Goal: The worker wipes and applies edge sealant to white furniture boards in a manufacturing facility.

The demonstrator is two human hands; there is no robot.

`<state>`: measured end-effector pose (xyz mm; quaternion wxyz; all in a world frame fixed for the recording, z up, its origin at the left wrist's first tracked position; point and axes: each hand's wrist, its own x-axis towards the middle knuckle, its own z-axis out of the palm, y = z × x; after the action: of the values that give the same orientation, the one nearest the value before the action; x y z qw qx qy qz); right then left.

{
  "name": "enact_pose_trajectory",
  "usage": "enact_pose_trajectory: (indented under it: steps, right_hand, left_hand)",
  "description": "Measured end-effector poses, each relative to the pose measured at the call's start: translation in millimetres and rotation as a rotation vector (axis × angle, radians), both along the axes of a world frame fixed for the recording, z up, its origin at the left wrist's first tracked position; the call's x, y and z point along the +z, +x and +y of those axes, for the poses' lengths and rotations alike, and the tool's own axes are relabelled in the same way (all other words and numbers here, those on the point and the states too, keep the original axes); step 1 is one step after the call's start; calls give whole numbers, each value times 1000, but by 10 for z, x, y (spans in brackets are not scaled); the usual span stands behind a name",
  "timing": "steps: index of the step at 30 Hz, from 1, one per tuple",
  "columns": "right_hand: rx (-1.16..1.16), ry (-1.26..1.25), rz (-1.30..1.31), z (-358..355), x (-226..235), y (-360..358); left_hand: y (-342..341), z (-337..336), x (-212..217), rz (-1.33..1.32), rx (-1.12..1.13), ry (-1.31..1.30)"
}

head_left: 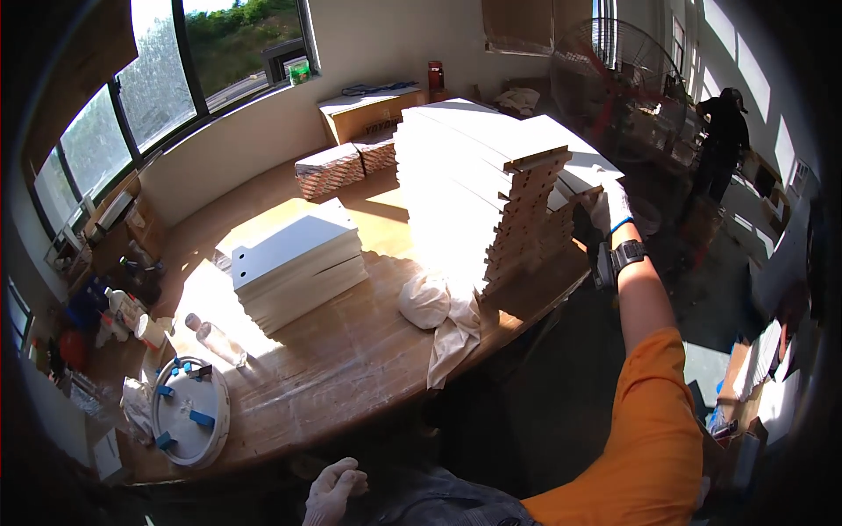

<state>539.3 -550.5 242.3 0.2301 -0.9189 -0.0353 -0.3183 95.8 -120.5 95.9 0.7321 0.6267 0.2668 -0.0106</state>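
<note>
My right hand (607, 203), in a white glove with a blue cuff, reaches out to the far right and grips the corner of a white board (574, 162) on the right-hand pile. Its fingertips are partly lost in glare. Beside that board rises a tall stack of white boards (456, 149) with notched, holed ends. My left hand (335, 493), also gloved, is held low before my body, its fingers curled in with nothing visible in them. A shorter stack of white boards (298, 245) with two dark holes lies left of centre. A bunched cream cloth (430, 302) hangs over the table's front edge.
On the wooden table (324, 394) stand a white round lid (189, 438) with blue blocks and a clear bottle (219, 344). Cartons (329, 171) line the back wall. A large fan (618, 83) stands beyond the boards; another person (724, 140) works at the far right.
</note>
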Motion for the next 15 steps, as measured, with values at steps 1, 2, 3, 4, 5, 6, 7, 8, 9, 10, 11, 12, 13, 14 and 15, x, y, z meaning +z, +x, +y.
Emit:
enact_pose_trajectory:
  steps: [1, 2, 3, 4, 5, 6, 7, 8, 9, 10, 11, 12, 13, 14, 15]
  right_hand:
    - [103, 162, 18, -89, -19, 48]
    - [211, 324, 39, -170, -101, 180]
    - [504, 731, 21, -182, -191, 311]
    - [501, 731, 23, -281, -253, 388]
    - [431, 546, 30, -290, -261, 416]
    - [359, 361, 37, -287, -265, 432]
    - [518, 544, 125, -283, -303, 474]
    - [519, 544, 129, -258, -341, 504]
    - [706, 722, 147, -231, -380, 532]
    - [892, 901, 163, -215, -413, 553]
    - [888, 901, 166, -244, -398, 545]
    - [743, 846, 301, -291, -356, 538]
    - [597, 787, 431, -314, -323, 540]
    - [589, 785, 432, -335, -347, 586]
    - [465, 851, 510, -329, -387, 639]
  left_hand:
    - [27, -12, 15, -11, -10, 4]
    - [49, -10, 0, -13, -20, 1]
    - [43, 0, -21, -6, -13, 0]
    - [43, 8, -37, 1, -6, -2]
    - [34, 6, -33, 4, 0, -1]
    - [22, 2, -23, 12, 20, -2]
    - [14, -3, -13, 21, 39, -4]
    - [14, -5, -3, 25, 41, -4]
    - [19, -8, 12, 40, 49, 3]
    - [27, -12, 25, 55, 56, 11]
    - [47, -17, 37, 58, 54, 9]
    - [69, -31, 51, 58, 57, 8]
    - [79, -41, 56, 58, 60, 6]
    - [99, -56, 48, 60, 53, 3]
    - [121, -68, 34, 64, 44, 1]
